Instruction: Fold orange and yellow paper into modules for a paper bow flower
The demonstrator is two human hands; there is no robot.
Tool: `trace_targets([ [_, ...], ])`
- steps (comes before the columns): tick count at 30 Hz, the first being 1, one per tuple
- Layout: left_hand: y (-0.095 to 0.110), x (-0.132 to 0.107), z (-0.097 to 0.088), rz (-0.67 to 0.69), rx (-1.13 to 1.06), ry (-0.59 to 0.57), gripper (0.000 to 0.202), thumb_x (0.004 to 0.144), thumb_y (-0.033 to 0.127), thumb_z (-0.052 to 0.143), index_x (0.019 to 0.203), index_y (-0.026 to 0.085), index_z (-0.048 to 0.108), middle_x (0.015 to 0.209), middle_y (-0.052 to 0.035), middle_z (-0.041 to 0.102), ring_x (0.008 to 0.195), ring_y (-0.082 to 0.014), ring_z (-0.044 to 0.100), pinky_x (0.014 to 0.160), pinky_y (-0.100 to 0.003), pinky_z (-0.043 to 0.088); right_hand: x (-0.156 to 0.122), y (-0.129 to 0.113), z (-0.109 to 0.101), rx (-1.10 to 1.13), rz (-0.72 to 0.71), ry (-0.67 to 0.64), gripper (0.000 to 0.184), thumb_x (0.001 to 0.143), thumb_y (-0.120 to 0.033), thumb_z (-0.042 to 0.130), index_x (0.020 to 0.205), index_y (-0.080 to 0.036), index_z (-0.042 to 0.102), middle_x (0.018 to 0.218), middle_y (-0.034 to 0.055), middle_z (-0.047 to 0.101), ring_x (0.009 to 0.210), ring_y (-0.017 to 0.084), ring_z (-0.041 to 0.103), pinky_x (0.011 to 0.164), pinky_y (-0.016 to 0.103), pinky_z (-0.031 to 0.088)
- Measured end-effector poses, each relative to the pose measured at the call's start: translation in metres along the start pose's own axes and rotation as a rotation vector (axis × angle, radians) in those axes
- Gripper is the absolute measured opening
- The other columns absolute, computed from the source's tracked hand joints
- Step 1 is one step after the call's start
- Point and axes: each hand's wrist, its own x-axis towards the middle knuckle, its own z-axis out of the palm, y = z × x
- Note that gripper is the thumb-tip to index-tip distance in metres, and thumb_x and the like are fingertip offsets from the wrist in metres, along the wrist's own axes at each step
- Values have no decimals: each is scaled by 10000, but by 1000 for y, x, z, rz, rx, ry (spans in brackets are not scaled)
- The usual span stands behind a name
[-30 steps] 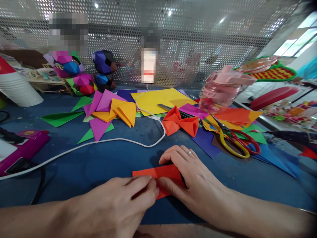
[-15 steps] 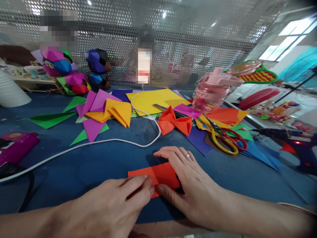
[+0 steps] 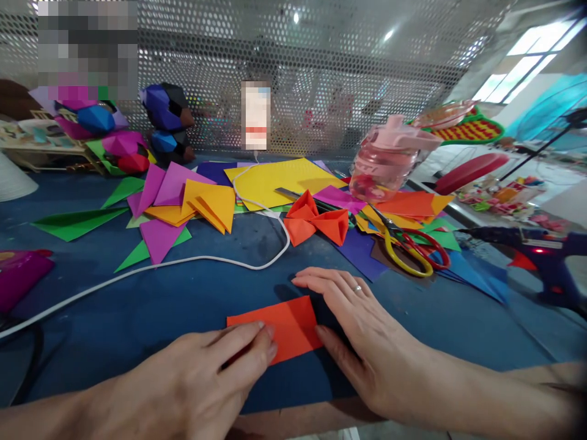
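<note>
A folded orange-red paper (image 3: 293,327) lies flat on the blue table near its front edge. The bunched fingertips of my left hand (image 3: 229,360) press on its lower left part, hiding that corner. My right hand (image 3: 351,333) rests at the paper's right end, its thumb tip by the edge, the other fingers stretched forward and a ring on one of them. Beyond my hands sits a folded orange-red paper piece (image 3: 316,221) with pointed hollow cones. Yellow-and-red-handled scissors (image 3: 408,250) lie to the right of it.
A white cable (image 3: 197,260) curves across the table. Coloured paper sheets (image 3: 270,177) and folded pieces spread behind it. A pink bottle (image 3: 383,159) stands at the back right. A glue gun (image 3: 536,250) with a lit red light is at the right; a purple tool (image 3: 22,275) at the left.
My right hand has slid right, off the paper to its end, baring the whole right edge. My left hand stays pressed on the paper. The view has shifted slightly.
</note>
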Motion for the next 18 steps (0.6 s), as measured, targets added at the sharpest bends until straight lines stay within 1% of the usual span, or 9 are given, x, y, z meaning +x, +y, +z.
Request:
trace_targets([
  [4, 0, -1, 2, -20, -2, 6, 309, 835, 195, 559, 1097, 165, 721, 1222, -97, 701, 1069, -268, 644, 779, -301, 574, 0, -1, -2, -15, -17, 38, 478, 923, -111, 437, 1389, -218, 426, 1463, 136, 442, 1345, 275, 420, 1082, 528, 399],
  [6, 0, -2, 1, -24, -19, -20, 334, 832, 189, 557, 1128, 166, 710, 1245, -98, 692, 1092, -271, 642, 788, -302, 577, 1, -4, -3, -28, -74, 73, 455, 907, -82, 438, 1335, -220, 510, 1445, 134, 476, 1328, 272, 451, 1054, 500, 443],
  [7, 0, -2, 0, -20, -25, -31, 332, 829, 192, 562, 1126, 168, 709, 1255, -98, 687, 1100, -273, 640, 800, -306, 578, 3, -5, -3, -36, -154, 74, 435, 904, -71, 438, 1301, -210, 551, 1415, 130, 517, 1310, 263, 478, 1048, 475, 459],
  [10, 0, -1, -5, -1, -26, -37, 275, 818, 208, 603, 1058, 158, 727, 1270, -116, 675, 1112, -287, 639, 847, -330, 577, 9, -7, -3, -72, -511, 48, 305, 941, -80, 437, 1133, -130, 668, 1242, 127, 673, 1193, 235, 595, 1058, 386, 478],
  [11, 0, 0, -7, 9, -21, -41, 247, 813, 204, 615, 1020, 146, 735, 1263, -131, 676, 1120, -294, 637, 867, -338, 573, 12, -7, -3, -91, -606, 42, 290, 957, -86, 427, 1062, -109, 696, 1178, 128, 708, 1139, 232, 634, 1049, 363, 492],
  [12, 1, 1, -10, 20, -18, -46, 217, 813, 196, 621, 982, 136, 743, 1253, -140, 680, 1129, -294, 635, 887, -338, 568, 14, -7, -3, -112, -660, 38, 305, 966, -84, 413, 1000, -106, 715, 1121, 126, 733, 1084, 230, 666, 1025, 348, 515],
  [14, 2, 4, -14, -1, -28, -74, 201, 829, 177, 613, 970, 132, 748, 1244, -141, 686, 1154, -283, 630, 930, -325, 557, 18, -8, -5, -129, -682, 28, 342, 965, -78, 397, 939, -133, 734, 1034, 116, 758, 996, 229, 706, 933, 333, 576],
  [16, 5, 7, -16, -62, -62, -110, 260, 866, 171, 588, 1081, 146, 731, 1247, -116, 691, 1168, -262, 631, 966, -314, 549, 21, -9, -7, -109, -673, 9, 357, 961, -79, 391, 943, -163, 738, 993, 112, 767, 955, 230, 722, 853, 330, 612],
  [18, 6, 7, -13, -118, -95, -118, 337, 903, 182, 567, 1222, 168, 675, 1253, -95, 692, 1170, -253, 639, 981, -319, 550, 21, -8, -9, -75, -672, 0, 384, 971, -79, 360, 956, -150, 737, 1005, 132, 764, 947, 239, 728, 825, 333, 621],
])
